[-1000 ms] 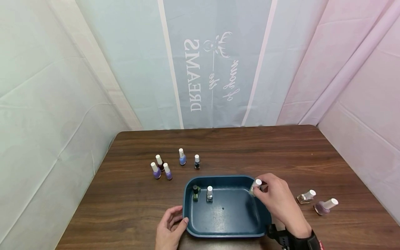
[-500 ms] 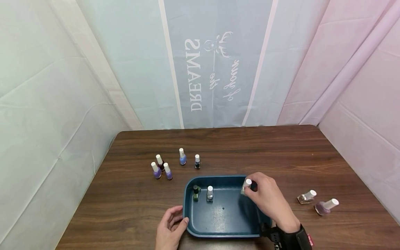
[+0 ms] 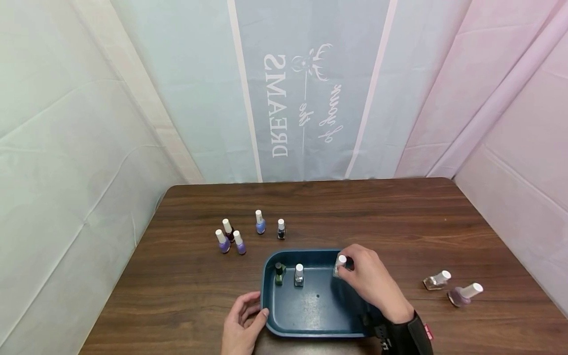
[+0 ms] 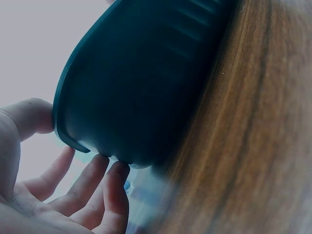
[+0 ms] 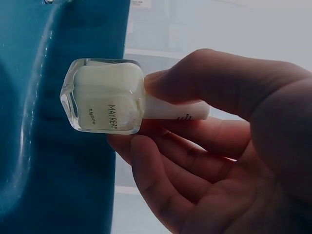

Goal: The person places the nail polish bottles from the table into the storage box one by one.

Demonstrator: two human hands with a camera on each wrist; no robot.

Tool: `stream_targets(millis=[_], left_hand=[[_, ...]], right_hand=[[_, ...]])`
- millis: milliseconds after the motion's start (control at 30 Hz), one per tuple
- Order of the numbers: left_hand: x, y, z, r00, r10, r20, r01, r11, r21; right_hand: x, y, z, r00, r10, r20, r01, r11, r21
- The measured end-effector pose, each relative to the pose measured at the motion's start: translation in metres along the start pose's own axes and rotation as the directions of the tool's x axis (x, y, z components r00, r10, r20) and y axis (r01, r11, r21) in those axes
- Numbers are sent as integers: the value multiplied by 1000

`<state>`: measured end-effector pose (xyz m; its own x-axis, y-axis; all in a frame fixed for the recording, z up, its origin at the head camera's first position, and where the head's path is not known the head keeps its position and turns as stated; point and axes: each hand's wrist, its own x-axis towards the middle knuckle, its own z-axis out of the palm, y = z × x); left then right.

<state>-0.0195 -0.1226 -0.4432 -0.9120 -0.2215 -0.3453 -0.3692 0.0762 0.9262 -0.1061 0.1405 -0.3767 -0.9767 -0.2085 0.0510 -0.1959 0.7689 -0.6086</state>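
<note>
My right hand (image 3: 370, 278) is over the right part of a dark blue tray (image 3: 317, 333), pinching a nail polish bottle (image 5: 105, 97) by its white cap and neck. That bottle is clear glass with pale yellowish polish. Two bottles stand inside the tray toward its left: a green nail polish with a black cap (image 3: 278, 273) and a clear nail polish with a white cap (image 3: 299, 275). At the tray's front left corner, my left hand (image 3: 243, 323) holds on, its thumb at the rim (image 4: 57, 109) and fingertips against the outer wall.
Beyond the tray stand a blue polish (image 3: 260, 223), a dark polish (image 3: 281, 230), two purple polishes (image 3: 223, 241) and a dark red one (image 3: 229, 230). On the right lie a clear polish bottle (image 3: 437, 280) and a mauve one (image 3: 464, 294). All rest on a brown wooden table (image 3: 177, 276).
My right hand has moved left with the nail polish bottle, from the tray's right rim to further over its inside. The left hand stays at the tray's corner.
</note>
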Motion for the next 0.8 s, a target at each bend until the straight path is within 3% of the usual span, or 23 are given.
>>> stream_targets(millis=[800], left_hand=[[0, 1, 0, 1000, -5, 4, 5, 1000, -3]], right_hand=[[9, -8, 16, 998, 7, 62, -6, 1000, -19]])
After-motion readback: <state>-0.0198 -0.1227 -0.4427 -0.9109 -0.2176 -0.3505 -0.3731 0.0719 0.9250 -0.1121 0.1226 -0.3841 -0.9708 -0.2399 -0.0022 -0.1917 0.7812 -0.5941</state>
